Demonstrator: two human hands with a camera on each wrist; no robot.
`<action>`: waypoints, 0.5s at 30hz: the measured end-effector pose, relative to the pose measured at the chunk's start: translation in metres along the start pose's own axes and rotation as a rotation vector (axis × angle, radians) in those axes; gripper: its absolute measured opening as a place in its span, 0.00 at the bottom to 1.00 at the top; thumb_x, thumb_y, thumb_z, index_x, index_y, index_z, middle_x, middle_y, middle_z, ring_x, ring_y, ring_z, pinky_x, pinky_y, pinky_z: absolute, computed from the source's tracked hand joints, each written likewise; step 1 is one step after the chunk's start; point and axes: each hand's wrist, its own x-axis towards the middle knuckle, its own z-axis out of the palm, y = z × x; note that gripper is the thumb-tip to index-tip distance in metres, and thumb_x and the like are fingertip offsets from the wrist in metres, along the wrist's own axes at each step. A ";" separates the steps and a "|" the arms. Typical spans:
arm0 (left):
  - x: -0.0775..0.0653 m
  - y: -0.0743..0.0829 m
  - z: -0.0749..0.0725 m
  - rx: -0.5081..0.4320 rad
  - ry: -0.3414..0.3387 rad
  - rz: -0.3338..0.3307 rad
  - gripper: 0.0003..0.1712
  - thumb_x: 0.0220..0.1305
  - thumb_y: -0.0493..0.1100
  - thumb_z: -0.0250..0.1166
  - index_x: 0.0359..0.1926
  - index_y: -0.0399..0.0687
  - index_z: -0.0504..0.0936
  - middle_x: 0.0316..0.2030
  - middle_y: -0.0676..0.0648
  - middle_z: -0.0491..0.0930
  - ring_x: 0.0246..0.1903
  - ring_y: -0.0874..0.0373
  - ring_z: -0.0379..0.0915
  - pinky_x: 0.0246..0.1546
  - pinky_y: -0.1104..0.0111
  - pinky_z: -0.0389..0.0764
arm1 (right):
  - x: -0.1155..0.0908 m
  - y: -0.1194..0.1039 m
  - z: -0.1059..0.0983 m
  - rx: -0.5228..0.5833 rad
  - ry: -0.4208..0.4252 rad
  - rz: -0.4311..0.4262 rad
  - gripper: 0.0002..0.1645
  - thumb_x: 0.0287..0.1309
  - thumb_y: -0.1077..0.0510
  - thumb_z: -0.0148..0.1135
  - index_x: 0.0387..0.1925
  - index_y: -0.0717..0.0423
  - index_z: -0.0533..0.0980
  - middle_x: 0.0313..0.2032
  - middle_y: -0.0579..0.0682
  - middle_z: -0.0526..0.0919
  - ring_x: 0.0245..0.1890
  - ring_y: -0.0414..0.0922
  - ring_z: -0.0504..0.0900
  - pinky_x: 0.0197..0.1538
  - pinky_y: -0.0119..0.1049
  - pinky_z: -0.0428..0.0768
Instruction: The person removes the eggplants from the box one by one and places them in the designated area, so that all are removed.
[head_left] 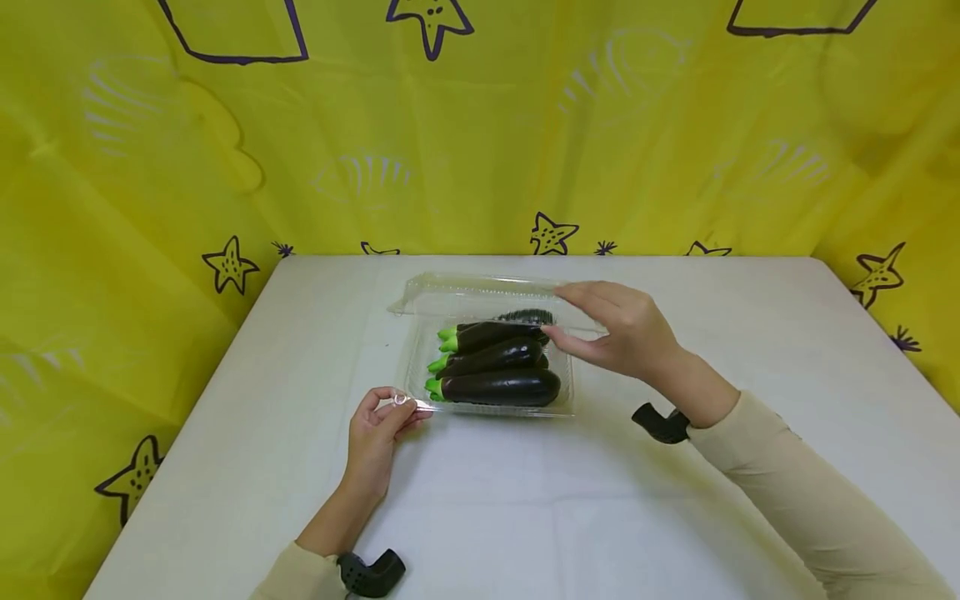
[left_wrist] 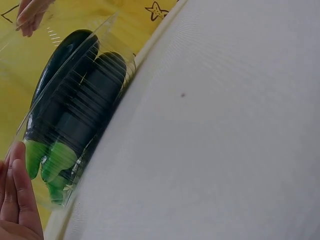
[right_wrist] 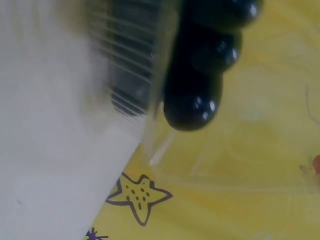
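Several dark eggplants (head_left: 501, 388) with green stem ends lie side by side in a clear plastic clamshell container (head_left: 567, 400), shown in the head view. Its clear lid (head_left: 480, 286) stands raised along the far side. My left hand (head_left: 378, 429) pinches the container's near left corner, thumb on top and fingers beneath. At the lid's right part, my right hand (head_left: 618, 325) holds it between thumb and fingers. The left wrist view shows the eggplants (left_wrist: 75, 95) through the ribbed wall beside my left fingers (left_wrist: 22, 192). Blurred eggplants (right_wrist: 192, 107) also appear in the right wrist view.
A white-covered table (head_left: 480, 533) lies under the container. Behind it and at both sides hangs a yellow curtain (head_left: 480, 125) with star and fish drawings. Dark wrist-worn devices (head_left: 372, 573) sit on both wrists.
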 end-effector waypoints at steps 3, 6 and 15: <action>0.000 0.001 0.000 0.001 0.005 -0.001 0.08 0.59 0.27 0.55 0.36 0.38 0.65 0.24 0.48 0.81 0.27 0.56 0.81 0.33 0.68 0.79 | 0.009 0.012 -0.002 0.089 -0.005 0.096 0.27 0.54 0.44 0.61 0.34 0.68 0.80 0.31 0.56 0.83 0.31 0.51 0.82 0.37 0.43 0.78; -0.001 0.002 0.000 0.001 0.007 0.000 0.08 0.59 0.27 0.55 0.36 0.38 0.65 0.24 0.49 0.81 0.27 0.56 0.81 0.33 0.68 0.79 | 0.017 0.023 -0.001 0.144 -0.030 0.191 0.28 0.51 0.43 0.63 0.36 0.67 0.81 0.34 0.56 0.84 0.34 0.50 0.82 0.42 0.37 0.77; 0.000 0.001 0.001 0.010 0.006 -0.019 0.07 0.60 0.27 0.55 0.37 0.37 0.65 0.25 0.48 0.81 0.28 0.56 0.81 0.35 0.68 0.78 | 0.040 0.046 0.007 0.290 -0.017 0.583 0.17 0.39 0.63 0.73 0.36 0.64 0.82 0.35 0.54 0.84 0.39 0.45 0.82 0.44 0.31 0.75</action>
